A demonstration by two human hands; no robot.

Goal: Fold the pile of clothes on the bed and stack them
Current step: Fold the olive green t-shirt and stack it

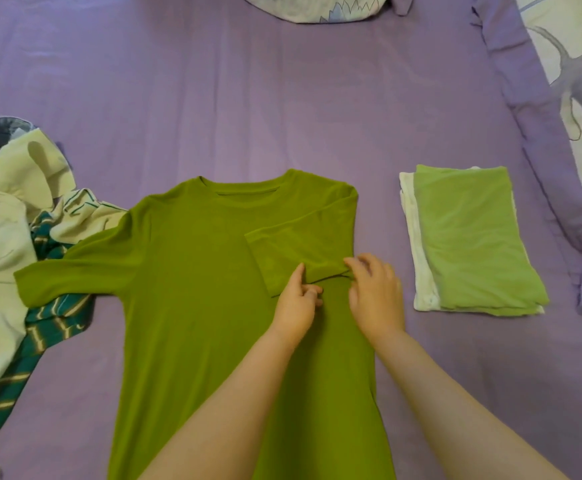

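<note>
A green long-sleeved shirt [196,289] lies flat and face-up on the purple bed sheet [213,98], its collar pointing away from the person and its hem running out of view at the bottom edge. Its right sleeve is folded inward across the chest, the cuff end lying near the middle of the shirt; the left sleeve stretches out to the side, its cuff resting over the edge of the unfolded pile.

Both hands meet at the lower edge of the folded sleeve. The left hand [296,303] has its index finger extended onto the sleeve fabric while the other fingers curl in, and its grip appears to pinch the sleeve's edge. The right hand [376,292] lies just beside it, fingers bent down onto the same fold; whether this grip actually pinches the cloth or only presses on it I cannot tell.

To the left sits the pile of unfolded clothes [2,237]: pale cream garments tangled with a dark teal striped piece [45,323], touching the shirt's outstretched sleeve. To the right, well apart from the shirt, stands the folded stack [469,240]: a lighter green garment on top of a white one whose edge shows along the left and bottom. A floral-printed quilt [580,81] borders the right side of the bed, and a pillow [317,8] in the same print lies at the top.
</note>
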